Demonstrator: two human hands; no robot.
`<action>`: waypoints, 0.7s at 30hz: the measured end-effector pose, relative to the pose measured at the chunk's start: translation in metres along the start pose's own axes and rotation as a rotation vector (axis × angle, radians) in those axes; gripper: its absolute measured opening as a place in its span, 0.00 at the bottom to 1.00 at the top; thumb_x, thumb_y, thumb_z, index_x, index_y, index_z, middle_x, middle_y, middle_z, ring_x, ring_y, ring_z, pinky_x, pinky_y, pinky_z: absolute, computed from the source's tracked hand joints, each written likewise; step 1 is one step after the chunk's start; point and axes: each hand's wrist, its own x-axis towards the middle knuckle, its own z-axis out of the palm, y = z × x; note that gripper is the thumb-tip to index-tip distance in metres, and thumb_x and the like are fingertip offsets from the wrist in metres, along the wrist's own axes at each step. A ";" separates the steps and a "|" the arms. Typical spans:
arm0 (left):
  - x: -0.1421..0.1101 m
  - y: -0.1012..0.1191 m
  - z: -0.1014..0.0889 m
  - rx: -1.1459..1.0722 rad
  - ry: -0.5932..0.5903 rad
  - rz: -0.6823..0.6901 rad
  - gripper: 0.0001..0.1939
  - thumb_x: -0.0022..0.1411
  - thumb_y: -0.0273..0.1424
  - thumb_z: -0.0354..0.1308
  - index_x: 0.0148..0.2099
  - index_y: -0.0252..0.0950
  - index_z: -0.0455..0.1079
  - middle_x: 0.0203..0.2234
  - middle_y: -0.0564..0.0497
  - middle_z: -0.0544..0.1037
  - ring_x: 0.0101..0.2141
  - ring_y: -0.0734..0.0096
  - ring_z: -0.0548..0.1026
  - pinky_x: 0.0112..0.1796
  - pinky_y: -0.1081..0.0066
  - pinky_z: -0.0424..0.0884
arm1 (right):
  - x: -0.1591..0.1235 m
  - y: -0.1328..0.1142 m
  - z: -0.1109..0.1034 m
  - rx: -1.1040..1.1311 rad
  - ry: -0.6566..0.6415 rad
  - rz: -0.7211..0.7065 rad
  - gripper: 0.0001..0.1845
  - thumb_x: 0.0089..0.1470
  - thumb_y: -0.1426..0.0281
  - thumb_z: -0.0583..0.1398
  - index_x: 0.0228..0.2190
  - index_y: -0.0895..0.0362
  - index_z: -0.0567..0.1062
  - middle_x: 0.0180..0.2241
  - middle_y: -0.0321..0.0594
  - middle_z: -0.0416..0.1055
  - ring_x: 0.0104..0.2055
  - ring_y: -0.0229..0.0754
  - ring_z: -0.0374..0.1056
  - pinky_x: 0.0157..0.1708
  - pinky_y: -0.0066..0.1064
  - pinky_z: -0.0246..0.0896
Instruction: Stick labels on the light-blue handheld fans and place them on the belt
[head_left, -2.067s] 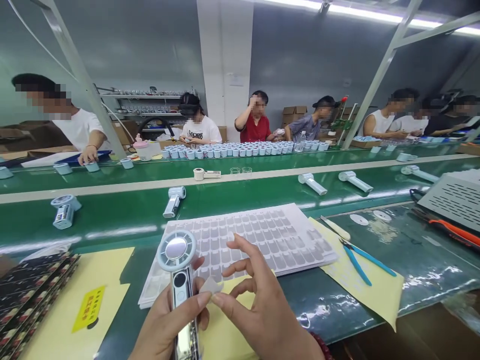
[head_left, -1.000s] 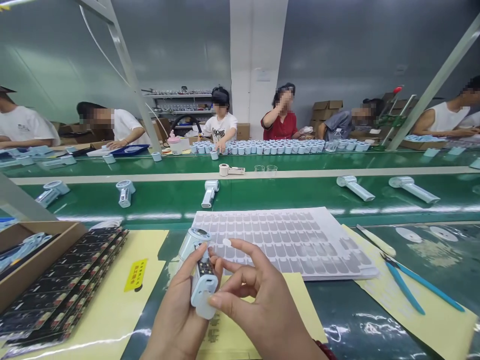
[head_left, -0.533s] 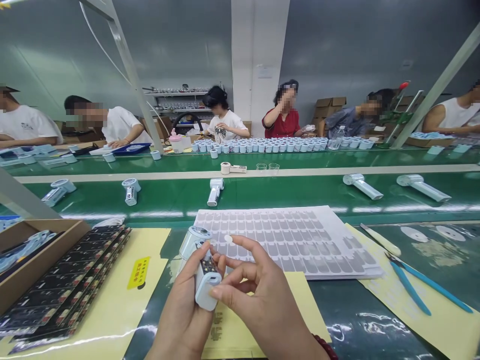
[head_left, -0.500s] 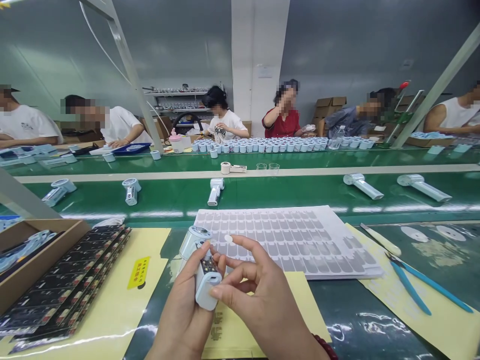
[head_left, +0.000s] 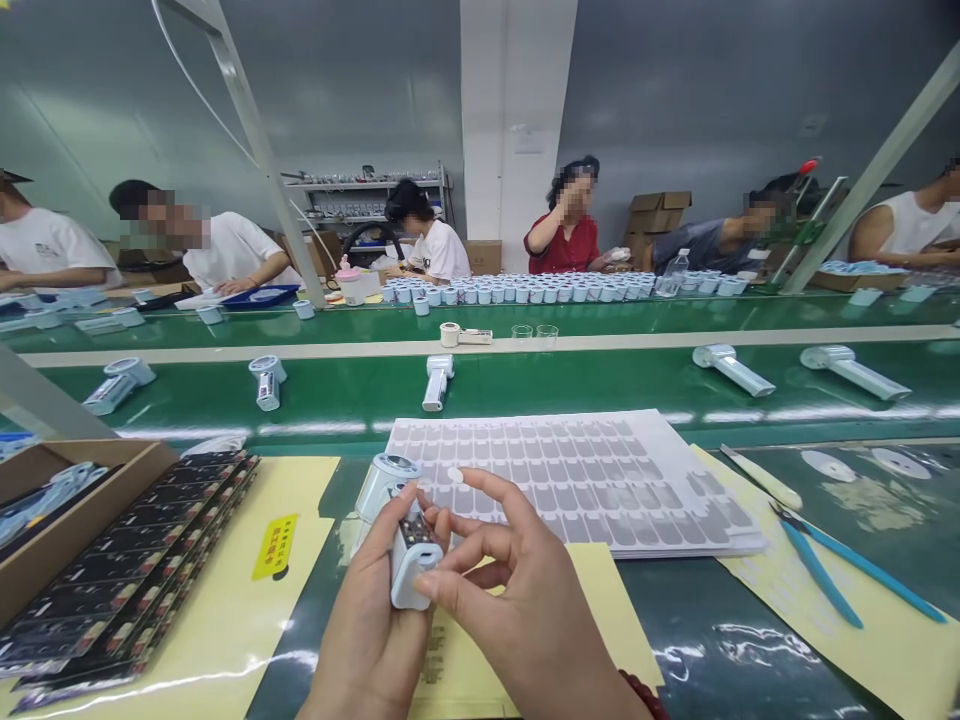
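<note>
My left hand (head_left: 371, 610) is wrapped round a light-blue handheld fan (head_left: 409, 580), its round head pointing away and its handle end toward me. A circuit board (head_left: 414, 528) shows in the uncovered side of the handle. My right hand (head_left: 517, 590) grips the handle's near end, thumb against the end face and other fingers by its right side. The right index finger is stretched out, with a small white oval piece (head_left: 455, 475) at its tip. Beyond the hands lies a stack of sheets (head_left: 592, 480) bearing rows of grey stickers.
Several similar fans (head_left: 439, 383) lie on the green conveyor belt (head_left: 360, 385). Black circuit panels (head_left: 127, 560) and a cardboard box (head_left: 142, 465) are at left. Blue-handled cutters (head_left: 825, 575) and a knife-like tool (head_left: 765, 480) lie at right. Co-workers sit across the belt.
The fans on the near belt have shifted slightly right. One co-worker across the belt has leaned down and turned left. My hands keep nearly the same grip on the fan.
</note>
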 end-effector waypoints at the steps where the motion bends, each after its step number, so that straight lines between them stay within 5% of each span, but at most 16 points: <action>1: -0.001 0.000 0.000 -0.005 0.004 0.000 0.03 0.64 0.21 0.56 0.38 0.32 0.69 0.26 0.51 0.74 0.22 0.77 0.75 0.25 0.78 0.76 | -0.002 -0.001 0.001 -0.003 0.010 -0.005 0.38 0.41 0.75 0.67 0.56 0.54 0.67 0.25 0.33 0.80 0.57 0.51 0.69 0.40 0.33 0.75; 9: -0.010 -0.006 -0.004 -0.029 -0.060 0.057 0.07 0.67 0.23 0.52 0.36 0.34 0.70 0.24 0.53 0.74 0.21 0.78 0.75 0.24 0.80 0.75 | -0.015 0.003 0.006 -0.170 0.100 -0.197 0.36 0.47 0.71 0.66 0.59 0.51 0.67 0.28 0.34 0.81 0.54 0.54 0.72 0.40 0.37 0.77; 15: -0.013 -0.008 -0.011 0.040 -0.080 0.133 0.07 0.65 0.24 0.53 0.36 0.34 0.71 0.22 0.54 0.71 0.20 0.77 0.73 0.21 0.79 0.73 | -0.019 0.010 0.003 -0.347 0.122 -0.318 0.45 0.46 0.70 0.70 0.63 0.48 0.62 0.28 0.31 0.80 0.54 0.54 0.73 0.39 0.34 0.77; 21: -0.013 -0.011 -0.015 0.067 -0.198 0.123 0.08 0.61 0.24 0.57 0.43 0.34 0.72 0.23 0.54 0.71 0.21 0.75 0.72 0.22 0.78 0.74 | -0.025 0.005 0.000 -0.577 0.172 -0.371 0.49 0.43 0.58 0.74 0.63 0.43 0.62 0.30 0.33 0.82 0.45 0.57 0.78 0.35 0.37 0.78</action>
